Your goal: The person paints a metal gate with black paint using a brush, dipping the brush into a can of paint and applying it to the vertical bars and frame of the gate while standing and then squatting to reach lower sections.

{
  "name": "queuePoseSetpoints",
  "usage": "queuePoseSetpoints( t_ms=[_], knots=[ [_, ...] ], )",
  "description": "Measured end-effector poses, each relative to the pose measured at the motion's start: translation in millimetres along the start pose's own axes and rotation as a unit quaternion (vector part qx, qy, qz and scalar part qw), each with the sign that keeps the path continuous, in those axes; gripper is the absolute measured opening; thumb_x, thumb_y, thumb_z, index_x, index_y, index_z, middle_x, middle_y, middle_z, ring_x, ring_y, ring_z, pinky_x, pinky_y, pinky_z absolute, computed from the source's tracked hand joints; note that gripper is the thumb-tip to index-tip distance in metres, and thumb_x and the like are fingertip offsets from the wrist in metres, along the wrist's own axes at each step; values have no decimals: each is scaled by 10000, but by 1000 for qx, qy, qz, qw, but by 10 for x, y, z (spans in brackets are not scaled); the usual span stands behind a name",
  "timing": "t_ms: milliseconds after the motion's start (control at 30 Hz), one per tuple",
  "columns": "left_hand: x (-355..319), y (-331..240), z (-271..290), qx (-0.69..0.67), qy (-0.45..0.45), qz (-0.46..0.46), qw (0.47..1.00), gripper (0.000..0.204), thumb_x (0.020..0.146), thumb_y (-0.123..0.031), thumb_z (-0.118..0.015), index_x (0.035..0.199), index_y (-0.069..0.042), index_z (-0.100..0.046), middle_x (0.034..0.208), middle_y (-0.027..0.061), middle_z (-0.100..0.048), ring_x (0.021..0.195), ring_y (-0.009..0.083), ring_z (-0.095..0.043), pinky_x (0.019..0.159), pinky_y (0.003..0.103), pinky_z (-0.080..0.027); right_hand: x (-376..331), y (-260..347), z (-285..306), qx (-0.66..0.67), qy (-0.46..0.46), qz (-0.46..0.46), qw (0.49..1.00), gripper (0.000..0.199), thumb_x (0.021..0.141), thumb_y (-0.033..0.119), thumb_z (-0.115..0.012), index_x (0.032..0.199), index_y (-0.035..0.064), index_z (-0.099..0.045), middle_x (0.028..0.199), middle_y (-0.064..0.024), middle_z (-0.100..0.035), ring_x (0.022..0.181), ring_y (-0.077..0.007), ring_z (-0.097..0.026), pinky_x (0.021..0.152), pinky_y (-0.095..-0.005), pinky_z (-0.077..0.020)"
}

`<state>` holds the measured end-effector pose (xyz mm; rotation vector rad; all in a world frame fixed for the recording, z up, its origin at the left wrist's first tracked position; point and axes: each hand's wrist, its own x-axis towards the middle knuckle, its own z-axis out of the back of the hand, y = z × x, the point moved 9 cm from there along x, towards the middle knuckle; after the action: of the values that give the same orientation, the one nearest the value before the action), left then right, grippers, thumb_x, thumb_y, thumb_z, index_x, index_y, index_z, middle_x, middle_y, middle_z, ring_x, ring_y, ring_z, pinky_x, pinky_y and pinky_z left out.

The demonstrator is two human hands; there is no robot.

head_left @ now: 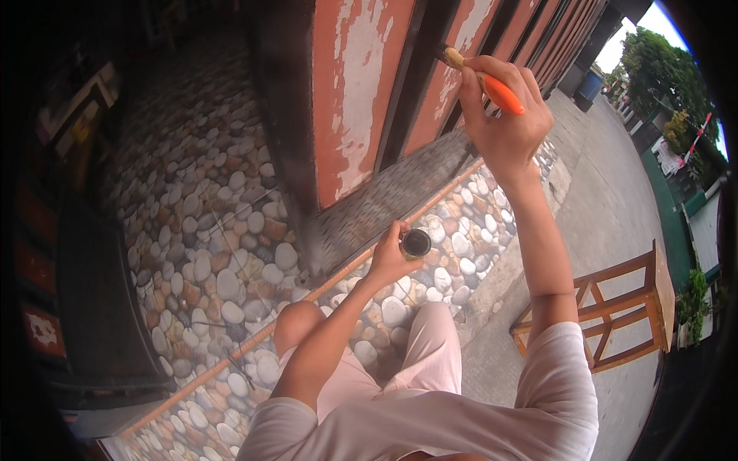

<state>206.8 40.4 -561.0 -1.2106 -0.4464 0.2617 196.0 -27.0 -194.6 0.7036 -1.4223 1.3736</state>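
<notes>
Paintbrush (492, 86) bristles vanish in the peeling red door's (361, 100) dark groove. Raised right hand (503, 115) grips its orange handle. Left hand (393, 257), lower, clasps a small dark jar (416, 243).

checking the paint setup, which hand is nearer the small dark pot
Left. The left hand holds the small dark pot at its fingertips; the right hand is raised well above it, gripping the orange-handled brush.

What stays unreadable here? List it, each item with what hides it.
Head view only:
- Brush: bristle tip lost in the dark gap between door panels; handle middle covered by the right hand.
- Small dark container: contents too dark and small; left hand wraps its side.
- Wooden stool: partly behind the right forearm.
</notes>
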Motion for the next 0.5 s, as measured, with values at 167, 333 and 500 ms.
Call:
queuePoseSetpoints(
  t_ms=[167, 333, 500],
  knots=[
    [-3, 2, 8, 1, -9, -21, 1000, 700, 649, -201, -857, 1182, -111, -413, 1139, 100, -575, 1023, 251, -623, 892, 383, -502, -95, -7, -70, 4, 41, -43, 998, 124, 803, 109, -774, 875, 82, -676, 776, 3, -687, 629, -146, -616, 518, -255, -468],
    [-7, -33, 16, -12, -17, -32, 999, 687, 648, -193, -854, 1170, -100, -417, 1125, 101, -578, 1020, 253, -624, 889, 381, -502, -106, -10, 125, 17, -52, -3, 998, 146, 790, 74, -779, 885, 75, -668, 785, -9, -685, 621, -155, -608, 522, -259, -468],
    [-8, 6, 20, -6, -8, -14, 1000, 690, 647, -189, -853, 1179, -99, -424, 1132, 103, -580, 1050, 258, -613, 883, 379, -501, -438, 141, -173, 82, 83, -55, 992, 144, 800, 76, -769, 873, 68, -646, 747, -13, -662, 555, -137, -561, 490, -262, -431]
  ],
)
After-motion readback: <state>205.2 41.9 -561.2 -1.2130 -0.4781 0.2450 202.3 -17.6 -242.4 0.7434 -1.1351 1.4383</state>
